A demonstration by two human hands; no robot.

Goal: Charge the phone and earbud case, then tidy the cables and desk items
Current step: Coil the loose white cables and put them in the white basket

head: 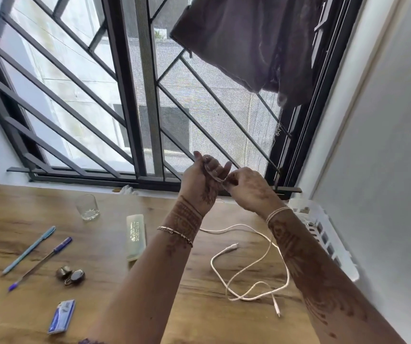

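**Head view.** Your left hand [203, 181] is raised above the bench [125, 306] and serves as a spool. Its fingers are part-curled, with pale turns of cable [212, 171] apparently wound round them. Your right hand [248, 188] is closed in a pinch on the same strand just beside it — probably to guide the next turn. A loose cable [249, 268] lies slack on the bench below with two plug ends free, so this looks like tidying rather than charging. Whether it joins the held strand is unclear, and no phone is in view.
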